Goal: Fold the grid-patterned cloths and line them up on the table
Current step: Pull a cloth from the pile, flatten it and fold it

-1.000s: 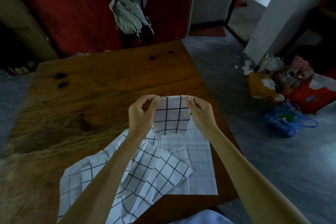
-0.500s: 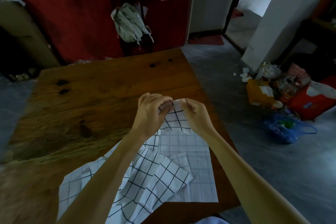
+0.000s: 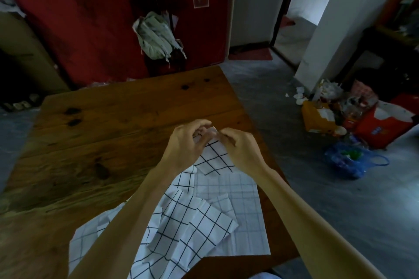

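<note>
Grid-patterned cloth [image 3: 214,157], small and part-folded, is pinched at its top edge by curled fingers of left hand [image 3: 189,142] and right hand [image 3: 240,148], apparently aligning corners; unfolded cloths [image 3: 195,229] lie below the fingers on the surface [image 3: 113,120].

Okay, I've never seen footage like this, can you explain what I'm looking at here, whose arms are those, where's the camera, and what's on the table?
There is no machine: these are a person's bare arms, filmed by one wide-angle camera worn on the head, looking forward and down. The left hand and right hand meet over a wooden table, both pinching the top of a small grid-patterned cloth with their fingers. Below it, near the person, a loose pile of grid cloths lies on the table. On the floor to the right sit bags and boxes; a pale backpack hangs on the red wall.
</note>
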`<state>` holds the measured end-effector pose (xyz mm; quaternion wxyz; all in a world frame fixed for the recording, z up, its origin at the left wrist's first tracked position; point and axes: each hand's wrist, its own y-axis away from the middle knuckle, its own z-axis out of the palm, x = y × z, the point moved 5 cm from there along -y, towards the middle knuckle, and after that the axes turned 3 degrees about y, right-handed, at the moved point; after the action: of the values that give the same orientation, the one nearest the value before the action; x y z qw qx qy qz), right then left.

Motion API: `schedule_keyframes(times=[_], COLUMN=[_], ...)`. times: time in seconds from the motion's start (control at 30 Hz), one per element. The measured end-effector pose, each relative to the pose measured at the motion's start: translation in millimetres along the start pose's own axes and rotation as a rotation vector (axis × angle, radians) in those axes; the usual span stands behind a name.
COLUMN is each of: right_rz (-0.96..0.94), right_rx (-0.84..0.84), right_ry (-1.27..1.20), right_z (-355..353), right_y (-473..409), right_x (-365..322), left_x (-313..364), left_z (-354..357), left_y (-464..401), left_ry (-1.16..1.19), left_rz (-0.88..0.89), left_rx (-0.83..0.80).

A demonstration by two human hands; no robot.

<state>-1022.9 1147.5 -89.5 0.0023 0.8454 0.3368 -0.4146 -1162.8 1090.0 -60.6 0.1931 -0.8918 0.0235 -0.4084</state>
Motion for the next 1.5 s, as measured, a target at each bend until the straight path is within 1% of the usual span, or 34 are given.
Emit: schedule_keyframes(times=[0.1,0.17,0.3,0.53,0.63,0.73,0.8,0.93,1.17,1.3,1.43,1.5], right_rz=[-0.053,-0.062,-0.040,-0.009,0.018,0.044,0.005,0.003,0.104,0.166,0.245,0.260], right_rx=[-0.018,-0.037,-0.032,-0.047,-0.063,-0.057,-0.038,-0.028,-0.096,-0.175,-0.327,-0.351], right_ry=[0.083,0.109,0.074,0.041,0.063,0.018,-0.007,0.050,0.077,0.146,0.231,0.216], right_z=[-0.5,0.7,-0.6,2.6,4.9,6.4,6.1,3.3,10.7,13.8,20.9,23.2], right_y=[-4.5,-5.7,0.3,3.2,0.9,-1.0,-3.2,-2.3,24.4,34.6,40.4,37.5], right_x=[-5.4,-5.9,4.0,11.8,17.0,10.4,0.6,7.8,47.5,64.5,79.0,75.7], left_x=[5.8,5.5,1.5,-11.1,-8.7,-3.8,-1.1,-4.0,-16.0,-29.4,-31.1,-30.6], left_z=[0.7,-1.8,-10.4,-12.5,-6.3,2.6,5.6,-4.2,-15.2,-22.5,-10.4,-1.5], left_y=[-6.0,-7.1,-4.3,0.3,0.2,-1.1,-2.1,-4.6,-6.2,-6.1,2.3,5.6], left_ry=[-0.011,0.004,0.003,0.015,0.014,0.022,0.035,0.070,0.078,0.042,-0.028,-0.052], left_rz=[0.053,0.046,0.045,0.013,-0.002,-0.010,-0.008,-0.014,-0.057,-0.116,-0.066,-0.050], left_rx=[-0.003,0.037,0.155,0.230,0.191,0.100,0.076,0.141,0.161,0.220,0.142,0.102])
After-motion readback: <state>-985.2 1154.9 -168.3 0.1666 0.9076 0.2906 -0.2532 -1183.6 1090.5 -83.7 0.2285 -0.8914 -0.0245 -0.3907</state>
